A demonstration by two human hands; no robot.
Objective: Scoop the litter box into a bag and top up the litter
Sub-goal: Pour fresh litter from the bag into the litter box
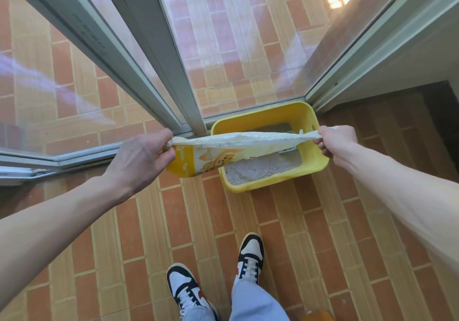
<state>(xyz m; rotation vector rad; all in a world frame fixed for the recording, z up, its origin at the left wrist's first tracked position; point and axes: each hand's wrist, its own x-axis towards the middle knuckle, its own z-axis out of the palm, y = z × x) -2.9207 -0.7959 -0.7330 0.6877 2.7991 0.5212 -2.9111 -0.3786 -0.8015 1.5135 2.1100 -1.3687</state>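
Note:
A yellow litter box (308,114) stands on the tiled floor in the corner by the glass doors, with grey litter (260,169) inside. A yellow and white litter bag (223,149) hangs above its near left side, its top edge stretched flat. My left hand (144,156) grips the bag's left top corner. My right hand (335,141) pinches the right top corner over the box. A white scoop (289,148) partly shows in the box behind the bag.
Sliding glass doors with grey metal frames (159,77) rise behind and left of the box. A white wall (402,72) stands on the right. My two feet in sneakers (250,256) stand on the orange brick tiles below the box.

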